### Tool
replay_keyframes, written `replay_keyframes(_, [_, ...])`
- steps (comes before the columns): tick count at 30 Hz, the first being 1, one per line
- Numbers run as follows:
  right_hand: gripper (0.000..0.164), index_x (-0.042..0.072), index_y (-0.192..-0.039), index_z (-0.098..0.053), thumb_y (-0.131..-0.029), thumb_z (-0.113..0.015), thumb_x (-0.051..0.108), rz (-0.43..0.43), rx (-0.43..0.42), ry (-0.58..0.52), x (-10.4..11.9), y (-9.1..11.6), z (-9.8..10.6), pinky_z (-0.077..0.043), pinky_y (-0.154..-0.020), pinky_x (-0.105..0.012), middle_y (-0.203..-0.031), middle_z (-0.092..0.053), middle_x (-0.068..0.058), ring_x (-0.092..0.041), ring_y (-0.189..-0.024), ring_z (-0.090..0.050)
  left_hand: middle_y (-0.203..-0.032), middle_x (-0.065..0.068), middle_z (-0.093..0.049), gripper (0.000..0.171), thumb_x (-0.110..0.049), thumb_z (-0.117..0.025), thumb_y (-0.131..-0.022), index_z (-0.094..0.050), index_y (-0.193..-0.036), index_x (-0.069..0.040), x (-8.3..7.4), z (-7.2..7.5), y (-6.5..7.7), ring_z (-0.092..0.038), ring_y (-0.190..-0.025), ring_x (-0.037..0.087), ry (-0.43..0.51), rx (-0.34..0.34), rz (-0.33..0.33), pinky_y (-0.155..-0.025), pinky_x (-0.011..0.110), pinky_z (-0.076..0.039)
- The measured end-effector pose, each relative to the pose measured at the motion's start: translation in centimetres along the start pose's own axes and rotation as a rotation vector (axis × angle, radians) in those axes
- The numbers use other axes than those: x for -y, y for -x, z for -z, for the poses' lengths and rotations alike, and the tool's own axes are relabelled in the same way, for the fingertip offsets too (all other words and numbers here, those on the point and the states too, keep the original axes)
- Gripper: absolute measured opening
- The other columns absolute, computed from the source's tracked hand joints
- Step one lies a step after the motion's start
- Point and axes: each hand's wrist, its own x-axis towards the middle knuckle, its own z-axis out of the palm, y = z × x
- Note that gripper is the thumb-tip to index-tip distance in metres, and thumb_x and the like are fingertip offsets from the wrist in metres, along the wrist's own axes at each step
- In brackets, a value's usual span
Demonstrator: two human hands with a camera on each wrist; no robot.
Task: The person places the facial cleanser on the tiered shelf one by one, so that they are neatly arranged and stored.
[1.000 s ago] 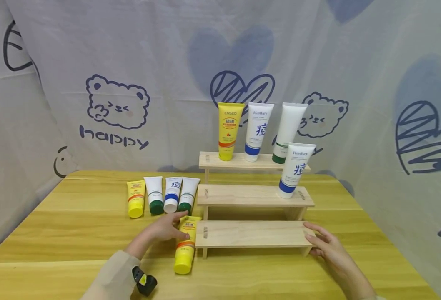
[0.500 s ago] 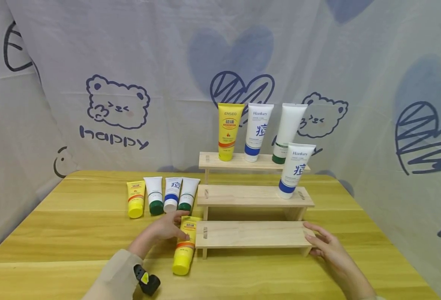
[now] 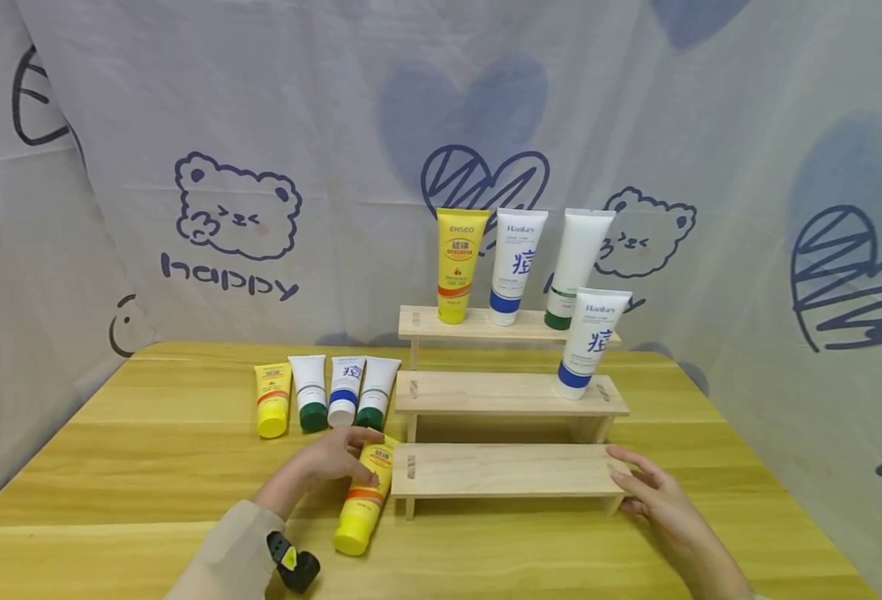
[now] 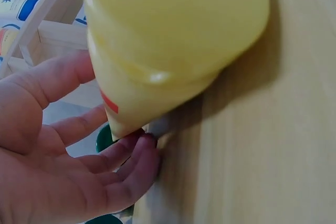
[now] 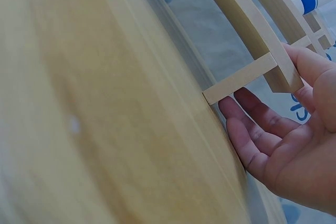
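Observation:
A yellow squeeze tube [image 3: 362, 500] lies slanted on the table, its cap toward the front, left of the lowest shelf. My left hand [image 3: 332, 457] holds its flat end between thumb and fingers. The left wrist view looks at the tube's broad yellow cap [image 4: 178, 19], which hides part of the grip. At the right end of the low wooden shelf [image 3: 504, 471], my right hand [image 3: 654, 492] holds the corner. In the right wrist view the fingers [image 5: 260, 135] curl beside the shelf's leg [image 5: 241, 80].
Behind stand a middle shelf [image 3: 486, 392] with one white-and-blue tube [image 3: 594, 342] and a top shelf [image 3: 531, 321] bearing a yellow tube [image 3: 459, 267], a white-and-blue tube [image 3: 514, 267] and a white-and-green tube [image 3: 578, 258]. Several smaller tubes [image 3: 309, 392] lie back left.
The yellow tube's cap end has swung left and slightly toward the front, tilting the tube more. My left hand has barely shifted; my right hand stays at the shelf's end.

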Motion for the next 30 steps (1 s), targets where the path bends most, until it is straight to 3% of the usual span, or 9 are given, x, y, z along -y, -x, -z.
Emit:
replay_keyframes(5, [0.026, 0.034, -0.103, -0.059, -0.087, -0.057, 0.014, -0.023, -0.002, 0.004, 0.2, 0.0, -0.1, -0.049, -0.066, -0.028, -0.103, -0.054, -0.008, -0.018, -0.080, -0.058, -0.118, 0.019, -0.048, 0.060, 0.002, -0.078, -0.059, -0.058, -0.115, -0.008, -0.1, -0.2, 0.1, -0.046, -0.101, 0.030, -0.023, -0.008, 0.018, -0.076, 0.039, -0.044])
replay_keyframes(12, [0.025, 0.036, -0.101, -0.060, -0.086, -0.059, 0.016, -0.035, -0.011, 0.011, 0.3, 0.1, -0.1, -0.049, -0.067, -0.029, -0.105, -0.052, -0.009, -0.018, -0.081, -0.057, -0.120, 0.022, -0.046, 0.056, 0.004, -0.075, -0.063, -0.058, -0.115, -0.007, 0.1, -0.2, 0.0, -0.051, -0.082, 0.023, 0.046, 0.016, 0.055, -0.051, 0.029, -0.044])
replay_keyframes(22, [0.026, 0.033, -0.105, -0.060, -0.087, -0.058, 0.014, -0.025, -0.010, 0.001, 0.0, 0.1, -0.1, -0.049, -0.066, -0.029, -0.103, -0.054, -0.009, -0.019, -0.081, -0.058, -0.110, 0.017, -0.050, 0.057, 0.007, -0.072, -0.065, -0.053, -0.118, -0.001, 1.1, 0.7, 0.1, -0.052, -0.076, 0.020, 0.123, 0.106, -0.028, -0.050, 0.027, -0.042])
replay_keyframes(30, [0.025, 0.036, -0.100, -0.061, -0.086, -0.059, 0.016, -0.068, -0.039, -0.030, 0.1, -0.1, -0.1, -0.048, -0.068, -0.028, -0.103, -0.055, -0.005, -0.017, -0.081, -0.058, -0.106, 0.017, -0.047, 0.055, 0.007, -0.074, -0.062, -0.054, -0.113, -0.002, 1.4, 1.6, 0.3, -0.047, -0.083, 0.025, 0.125, 0.043, -0.062, -0.053, 0.029, -0.042])
